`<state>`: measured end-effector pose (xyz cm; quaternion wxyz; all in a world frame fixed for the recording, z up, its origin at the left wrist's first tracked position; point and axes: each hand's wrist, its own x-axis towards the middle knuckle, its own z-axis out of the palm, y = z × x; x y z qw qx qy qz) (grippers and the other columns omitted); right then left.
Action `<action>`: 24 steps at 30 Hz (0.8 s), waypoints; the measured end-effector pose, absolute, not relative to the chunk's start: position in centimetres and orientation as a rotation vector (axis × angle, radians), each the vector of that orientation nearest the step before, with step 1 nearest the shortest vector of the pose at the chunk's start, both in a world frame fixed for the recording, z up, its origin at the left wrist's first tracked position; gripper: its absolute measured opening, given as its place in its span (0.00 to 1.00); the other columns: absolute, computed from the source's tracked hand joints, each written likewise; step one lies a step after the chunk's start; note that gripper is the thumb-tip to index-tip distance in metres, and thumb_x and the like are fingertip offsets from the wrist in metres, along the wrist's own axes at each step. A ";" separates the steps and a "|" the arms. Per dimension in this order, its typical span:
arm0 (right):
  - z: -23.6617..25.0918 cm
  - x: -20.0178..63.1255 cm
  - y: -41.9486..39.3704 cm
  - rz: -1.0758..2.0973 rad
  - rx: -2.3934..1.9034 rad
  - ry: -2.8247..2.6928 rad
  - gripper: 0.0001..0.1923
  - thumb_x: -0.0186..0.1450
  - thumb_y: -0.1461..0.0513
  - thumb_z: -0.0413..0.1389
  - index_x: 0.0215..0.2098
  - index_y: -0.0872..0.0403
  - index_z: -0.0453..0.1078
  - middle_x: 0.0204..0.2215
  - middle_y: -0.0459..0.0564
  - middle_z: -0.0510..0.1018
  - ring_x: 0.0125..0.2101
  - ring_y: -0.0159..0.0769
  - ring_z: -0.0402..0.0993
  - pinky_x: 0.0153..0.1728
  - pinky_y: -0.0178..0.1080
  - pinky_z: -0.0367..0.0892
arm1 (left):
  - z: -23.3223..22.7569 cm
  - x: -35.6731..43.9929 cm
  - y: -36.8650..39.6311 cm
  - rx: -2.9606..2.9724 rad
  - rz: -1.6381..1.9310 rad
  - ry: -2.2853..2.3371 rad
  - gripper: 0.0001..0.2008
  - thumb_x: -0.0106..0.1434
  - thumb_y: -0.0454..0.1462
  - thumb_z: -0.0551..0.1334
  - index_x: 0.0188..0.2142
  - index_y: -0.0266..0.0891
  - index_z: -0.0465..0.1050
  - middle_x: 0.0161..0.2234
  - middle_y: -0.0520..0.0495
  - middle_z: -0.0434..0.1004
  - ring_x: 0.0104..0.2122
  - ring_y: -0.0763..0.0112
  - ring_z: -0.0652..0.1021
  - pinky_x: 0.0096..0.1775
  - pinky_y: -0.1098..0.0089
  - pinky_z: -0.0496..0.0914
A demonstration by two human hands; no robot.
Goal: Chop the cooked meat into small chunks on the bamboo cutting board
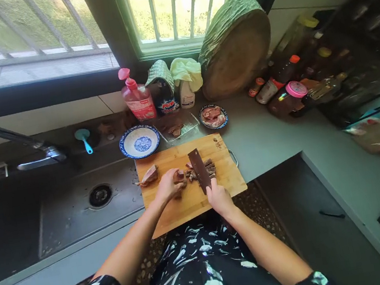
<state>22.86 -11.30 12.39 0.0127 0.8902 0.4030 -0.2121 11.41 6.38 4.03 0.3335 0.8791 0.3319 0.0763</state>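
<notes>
A wooden cutting board (193, 203) lies on the counter beside the sink. My right hand (219, 198) grips the handle of a dark cleaver (199, 169), whose blade stands over a pile of cut meat slices (210, 167). My left hand (169, 185) presses down on a piece of meat (180, 177) just left of the blade. A larger uncut chunk of meat (149, 175) lies at the board's left end.
Behind the board stand a blue-and-white empty bowl (140, 141), a small dish of meat (213, 116), a wire rack (177, 128), a pink soap bottle (138, 97) and a round chopping block (236, 49). Sauce bottles (285, 82) line the right. The sink (76, 205) lies left.
</notes>
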 end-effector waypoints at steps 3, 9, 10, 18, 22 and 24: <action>11.8 21.8 -11.1 -0.737 2.700 1.368 0.12 0.67 0.59 0.41 0.46 0.57 0.55 0.30 0.56 0.75 0.31 0.40 0.74 0.29 0.35 0.63 | 4.2 8.8 6.3 2.285 0.045 0.952 0.27 0.45 0.36 0.66 0.47 0.37 0.66 0.47 0.41 0.69 0.48 0.58 0.69 0.50 0.62 0.63; 10.6 19.5 -10.1 -0.715 2.619 1.529 0.11 0.66 0.60 0.41 0.44 0.56 0.56 0.29 0.54 0.75 0.31 0.42 0.74 0.30 0.37 0.65 | 2.6 7.7 4.1 2.275 0.131 0.835 0.34 0.44 0.29 0.63 0.53 0.39 0.59 0.52 0.40 0.62 0.52 0.59 0.65 0.52 0.61 0.61; 10.5 19.4 -10.0 -0.704 2.627 1.517 0.12 0.67 0.60 0.40 0.45 0.57 0.56 0.29 0.55 0.75 0.31 0.42 0.74 0.30 0.38 0.65 | 2.5 7.8 4.0 2.271 0.158 0.803 0.34 0.44 0.29 0.62 0.53 0.38 0.58 0.53 0.40 0.61 0.52 0.60 0.64 0.52 0.61 0.61; 10.9 18.5 -10.0 -0.681 2.604 1.484 0.13 0.67 0.60 0.39 0.46 0.58 0.56 0.29 0.55 0.75 0.31 0.42 0.74 0.31 0.38 0.65 | 1.7 7.8 2.8 2.179 0.263 0.994 0.21 0.51 0.34 0.61 0.45 0.34 0.61 0.41 0.41 0.66 0.44 0.62 0.70 0.46 0.62 0.67; 11.4 17.8 -9.7 -0.625 2.594 1.508 0.10 0.67 0.60 0.40 0.43 0.56 0.57 0.27 0.54 0.75 0.30 0.43 0.75 0.30 0.38 0.65 | 0.8 7.3 2.0 2.135 0.316 1.023 0.30 0.50 0.34 0.63 0.52 0.36 0.56 0.48 0.40 0.62 0.49 0.60 0.67 0.49 0.61 0.65; 11.6 17.7 -9.5 -0.595 2.595 1.491 0.10 0.67 0.61 0.41 0.43 0.56 0.57 0.27 0.54 0.75 0.30 0.42 0.75 0.30 0.38 0.66 | 0.5 6.7 2.0 2.126 0.320 0.949 0.34 0.48 0.31 0.64 0.54 0.38 0.53 0.51 0.40 0.60 0.51 0.60 0.66 0.51 0.62 0.64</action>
